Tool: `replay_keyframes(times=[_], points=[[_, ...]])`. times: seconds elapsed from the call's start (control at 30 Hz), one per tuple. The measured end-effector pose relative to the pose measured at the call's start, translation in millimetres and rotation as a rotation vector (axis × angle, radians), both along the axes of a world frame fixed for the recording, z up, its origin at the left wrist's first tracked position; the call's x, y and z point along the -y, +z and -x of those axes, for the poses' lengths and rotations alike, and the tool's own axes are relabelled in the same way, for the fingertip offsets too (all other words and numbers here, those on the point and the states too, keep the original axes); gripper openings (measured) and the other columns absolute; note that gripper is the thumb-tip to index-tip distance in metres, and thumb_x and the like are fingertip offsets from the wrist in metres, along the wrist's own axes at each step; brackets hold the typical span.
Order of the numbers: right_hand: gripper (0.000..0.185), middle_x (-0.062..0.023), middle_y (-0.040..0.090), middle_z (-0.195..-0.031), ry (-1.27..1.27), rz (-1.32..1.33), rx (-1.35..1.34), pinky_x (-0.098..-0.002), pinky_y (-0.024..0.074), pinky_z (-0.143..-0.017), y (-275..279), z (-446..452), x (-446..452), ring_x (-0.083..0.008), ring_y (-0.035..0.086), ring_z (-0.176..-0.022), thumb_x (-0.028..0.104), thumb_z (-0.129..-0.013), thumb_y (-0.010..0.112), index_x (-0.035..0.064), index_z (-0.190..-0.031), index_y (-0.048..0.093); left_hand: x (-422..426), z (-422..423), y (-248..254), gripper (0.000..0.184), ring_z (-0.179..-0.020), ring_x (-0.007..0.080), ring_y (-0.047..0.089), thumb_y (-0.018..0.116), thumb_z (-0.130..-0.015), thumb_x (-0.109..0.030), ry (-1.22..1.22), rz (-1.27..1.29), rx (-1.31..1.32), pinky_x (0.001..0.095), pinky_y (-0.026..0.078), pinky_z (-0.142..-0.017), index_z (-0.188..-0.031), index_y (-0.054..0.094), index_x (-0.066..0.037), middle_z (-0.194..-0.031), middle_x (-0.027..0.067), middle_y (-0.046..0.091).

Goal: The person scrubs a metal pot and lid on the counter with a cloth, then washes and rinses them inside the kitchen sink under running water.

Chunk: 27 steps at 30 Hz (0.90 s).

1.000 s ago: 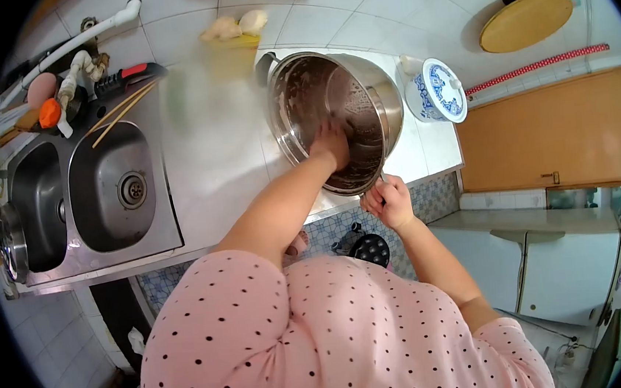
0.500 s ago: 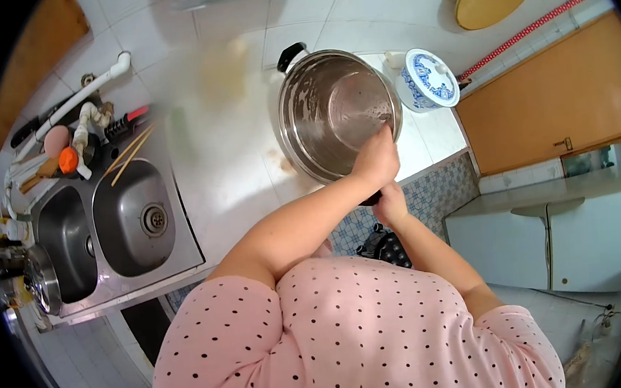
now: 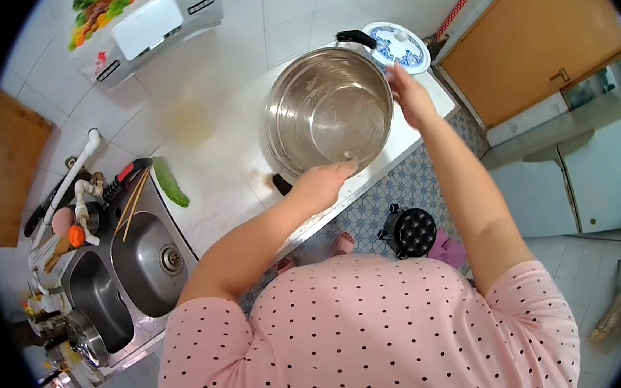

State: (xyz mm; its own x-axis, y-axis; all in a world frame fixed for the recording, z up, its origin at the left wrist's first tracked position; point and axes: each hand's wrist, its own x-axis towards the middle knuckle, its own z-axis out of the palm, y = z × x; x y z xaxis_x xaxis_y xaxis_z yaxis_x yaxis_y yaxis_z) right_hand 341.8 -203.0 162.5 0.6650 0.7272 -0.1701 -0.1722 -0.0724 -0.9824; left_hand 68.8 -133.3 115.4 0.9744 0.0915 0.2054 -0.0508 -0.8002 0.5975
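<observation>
A large stainless steel pot (image 3: 292, 114) with black handles stands on the white counter, its wet inside facing me. My left hand (image 3: 321, 187) is closed over the near rim, fingertips at the inner wall; a small pale spot by the fingertips is too unclear to name. Close beside the near black handle (image 3: 282, 184) lies that hand's wrist. My right hand (image 3: 410, 95) is at the pot's right side, fingers stretched out and thumb apart, close to the rim; whether it touches is unclear. Just beyond it stands a blue-and-white lidded container (image 3: 399, 47), below the far handle (image 3: 356, 38).
A double steel sink (image 3: 143, 264) is at left, with chopsticks (image 3: 134, 202) across its edge and a cucumber (image 3: 169, 183) alongside. A clear plastic box (image 3: 148, 31) is by the wall. A black stool (image 3: 413, 231) stands on the floor below the counter.
The pot has turned clockwise, its far handle now at the right and its near one at the left. My right hand has left the near handle for the pot's right side.
</observation>
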Motion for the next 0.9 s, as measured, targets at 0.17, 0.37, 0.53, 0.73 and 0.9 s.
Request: replay_keyframes(times=[0.17,0.37,0.53,0.73,0.9], points=[[0.023,-0.0054,0.057,-0.074,0.003,-0.073,-0.351,-0.0243,0.0418,-0.057,50,-8,-29,-0.0120,0.047,-0.060,0.025,-0.092,0.055,0.0040,-0.100,0.056,-27,23,-17,0.033,-0.090,0.0326,0.063,0.049,-0.082,-0.004,-0.171,-0.149,0.021,0.0397,0.052,-0.076,-0.115,0.055,-0.008,-0.105,0.0151,0.064],[0.020,-0.0008,0.052,-0.068,0.217,0.033,-0.068,-0.0225,0.0325,-0.044,76,30,-37,-0.0081,0.039,-0.049,0.024,-0.092,0.056,0.0054,-0.099,0.057,-60,29,-66,0.032,-0.103,0.0350,0.059,0.049,-0.084,-0.009,-0.144,-0.292,0.020,0.0397,0.049,-0.087,-0.115,0.057,-0.010,-0.113,0.0186,0.059],[0.038,-0.0077,0.063,-0.079,0.220,0.166,0.460,-0.0301,0.0482,-0.059,80,67,-47,-0.0175,0.058,-0.066,0.028,-0.089,0.058,0.0052,-0.118,0.060,-80,33,-54,0.040,-0.124,0.0320,0.043,0.059,-0.080,-0.023,-0.096,-0.426,-0.130,0.0502,0.033,-0.103,-0.118,0.057,-0.011,-0.124,0.0132,0.053],[0.036,-0.0150,0.067,-0.096,0.159,0.137,0.827,-0.0345,0.0493,-0.077,73,92,-52,-0.0274,0.064,-0.084,0.030,-0.087,0.057,0.0053,-0.114,0.061,-127,56,-31,0.063,-0.134,0.0318,0.026,0.071,-0.071,-0.032,0.146,-0.560,-0.145,0.0575,0.021,-0.107,-0.126,0.052,-0.008,-0.133,0.0169,0.041],[0.037,-0.0134,0.067,-0.099,0.148,0.193,0.814,-0.0336,0.0475,-0.081,81,98,-54,-0.0258,0.063,-0.089,0.032,-0.088,0.058,0.0075,-0.115,0.061,-57,66,-73,0.043,-0.117,0.0342,0.046,0.067,-0.075,-0.022,0.022,-0.163,-0.005,0.0494,0.030,-0.105,-0.113,0.058,-0.006,-0.119,0.0146,0.054]])
